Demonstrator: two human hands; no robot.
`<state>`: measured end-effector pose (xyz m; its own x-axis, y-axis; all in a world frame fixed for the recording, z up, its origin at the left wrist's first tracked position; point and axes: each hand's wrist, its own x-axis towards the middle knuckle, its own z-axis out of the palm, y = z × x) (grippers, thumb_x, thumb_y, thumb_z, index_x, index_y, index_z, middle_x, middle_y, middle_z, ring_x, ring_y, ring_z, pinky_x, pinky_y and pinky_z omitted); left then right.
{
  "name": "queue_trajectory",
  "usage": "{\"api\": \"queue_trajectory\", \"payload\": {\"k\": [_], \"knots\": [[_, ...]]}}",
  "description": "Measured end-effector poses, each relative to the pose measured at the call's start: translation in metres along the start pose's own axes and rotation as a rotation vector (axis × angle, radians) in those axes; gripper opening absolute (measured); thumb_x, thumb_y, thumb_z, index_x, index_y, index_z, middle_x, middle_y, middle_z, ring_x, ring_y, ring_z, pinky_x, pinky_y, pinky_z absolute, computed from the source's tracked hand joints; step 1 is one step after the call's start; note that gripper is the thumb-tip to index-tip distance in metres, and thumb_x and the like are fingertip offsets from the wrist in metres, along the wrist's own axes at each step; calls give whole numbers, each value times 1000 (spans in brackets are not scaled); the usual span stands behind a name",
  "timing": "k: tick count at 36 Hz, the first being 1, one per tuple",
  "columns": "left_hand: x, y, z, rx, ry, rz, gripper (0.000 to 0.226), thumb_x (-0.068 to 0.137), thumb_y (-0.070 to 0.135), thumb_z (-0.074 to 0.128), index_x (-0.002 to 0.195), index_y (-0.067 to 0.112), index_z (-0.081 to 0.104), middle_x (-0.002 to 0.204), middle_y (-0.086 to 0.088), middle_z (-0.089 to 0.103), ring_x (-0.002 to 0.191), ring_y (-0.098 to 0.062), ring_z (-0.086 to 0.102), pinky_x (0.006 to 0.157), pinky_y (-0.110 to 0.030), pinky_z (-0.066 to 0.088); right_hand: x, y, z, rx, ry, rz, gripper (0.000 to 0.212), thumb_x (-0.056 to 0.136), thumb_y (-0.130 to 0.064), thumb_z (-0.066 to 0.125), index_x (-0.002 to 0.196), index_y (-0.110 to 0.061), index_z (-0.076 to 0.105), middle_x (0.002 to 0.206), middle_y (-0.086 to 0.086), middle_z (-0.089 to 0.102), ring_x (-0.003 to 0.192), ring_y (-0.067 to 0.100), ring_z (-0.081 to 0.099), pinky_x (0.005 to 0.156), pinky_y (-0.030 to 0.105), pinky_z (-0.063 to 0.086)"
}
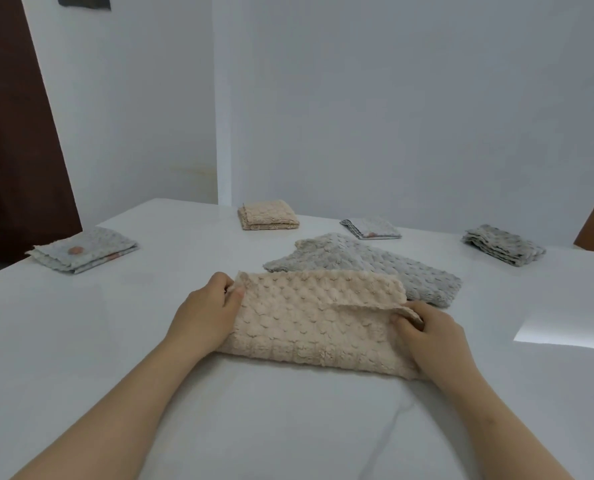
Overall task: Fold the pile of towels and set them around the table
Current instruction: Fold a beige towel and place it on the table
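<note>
White table (80,341): marble-look top, carries everything listed and runs under both forearms.

Beige towel (309,327): bubble-textured, lies flat on the table, spanning the gap between the two hands. Its upper layer is doubled over toward the far side; the far right corner of that layer stands slightly off the layer beneath.

Grey towel (375,268): same texture, loosely spread, just beyond the hands. Its near edge is tucked behind the beige towel and touches it.

Left hand (205,317): thumb and curled fingers pinch the beige towel's far left corner.

Right hand (434,337): thumb and curled fingers pinch the towel's right edge where the layers meet.

Folded patterned towel (84,249): well to the left of the left hand, near the table edge.

Folded grey towel (503,249): beyond and right of the right hand, well apart from it.

Folded beige towel (267,215): far side, beyond the left hand.

Small folded patterned towel (371,228): far side, beyond the grey towel.
</note>
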<state>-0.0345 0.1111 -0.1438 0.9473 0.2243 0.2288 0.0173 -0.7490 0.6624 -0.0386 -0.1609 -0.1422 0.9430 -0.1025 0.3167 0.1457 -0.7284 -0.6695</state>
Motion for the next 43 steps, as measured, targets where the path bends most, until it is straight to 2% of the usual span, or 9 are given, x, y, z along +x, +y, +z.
{"api": "queue_trajectory", "payload": {"k": [4, 11, 18, 22, 28, 31, 35, 39, 43], "knots": [[-2, -1, -10, 89, -77, -13, 17, 97, 35, 37, 98, 19, 42, 77, 2, 52, 81, -21, 50, 64, -31, 32, -2, -4, -7, -96, -114, 40, 19, 87, -15, 52, 68, -12, 54, 65, -2, 55, 65, 11, 47, 57, 19, 33], [-3, -9, -26, 38, -211, -84, 16, 94, 35, 46, 89, 21, 52, 85, 6, 54, 77, -9, 49, 61, -22, 36, -14, -9, -21, -43, -325, 133, 21, 84, -18, 57, 74, 0, 55, 64, 3, 51, 61, 14, 45, 57, 27, 33], [-12, -2, -21, -111, -111, -40, 7, 85, 29, 61, 79, 26, 61, 63, 5, 59, 54, -10, 52, 51, -24, 37, -14, -9, -20, 40, -166, 105, 26, 84, -20, 60, 65, -7, 49, 61, 0, 49, 59, 13, 42, 56, 28, 32], [-10, -5, -19, -114, -9, 13, 17, 85, 21, 61, 71, 29, 61, 62, 9, 53, 61, -4, 47, 54, -22, 32, -13, -7, -21, 117, -130, 94, 18, 84, -18, 62, 72, -5, 60, 58, -3, 51, 57, 11, 43, 54, 25, 32], [-4, -1, -16, -347, 183, 31, 6, 86, 19, 62, 84, 23, 65, 67, 13, 54, 64, -2, 47, 57, -17, 34, -9, -5, -20, 304, 1, 105, 15, 84, -17, 63, 72, -8, 63, 64, 2, 55, 63, 15, 48, 58, 27, 35], [-1, -3, -11, -310, 100, 11, 9, 87, 24, 62, 95, 26, 60, 69, 5, 56, 63, -6, 49, 57, -17, 34, -6, 1, -12, 242, 65, 90, 16, 84, -17, 63, 69, -14, 61, 64, -3, 58, 65, 13, 50, 62, 27, 36], [0, -8, -11, -255, -118, -63, 32, 83, 27, 66, 111, 28, 51, 94, 3, 60, 75, -9, 57, 62, -18, 38, -6, 8, -4, 97, 33, 80, 11, 86, -19, 62, 75, -23, 60, 68, -14, 58, 68, -2, 48, 59, 9, 32], [-1, -7, -11, -30, -117, -15, 38, 83, 20, 65, 119, 21, 54, 97, 6, 51, 91, -12, 49, 78, -21, 33, -5, 9, -2, 23, -34, 81, 8, 85, -21, 62, 78, -24, 60, 71, -16, 58, 73, 8, 52, 61, 19, 35], [-2, -6, -13, 140, -129, 36, 20, 85, 24, 61, 102, 13, 61, 80, 6, 54, 80, -16, 50, 61, -24, 35, -4, 6, -6, -44, -86, 84, 4, 85, -22, 62, 82, -24, 61, 76, -12, 58, 79, 12, 52, 67, 22, 33]]}}
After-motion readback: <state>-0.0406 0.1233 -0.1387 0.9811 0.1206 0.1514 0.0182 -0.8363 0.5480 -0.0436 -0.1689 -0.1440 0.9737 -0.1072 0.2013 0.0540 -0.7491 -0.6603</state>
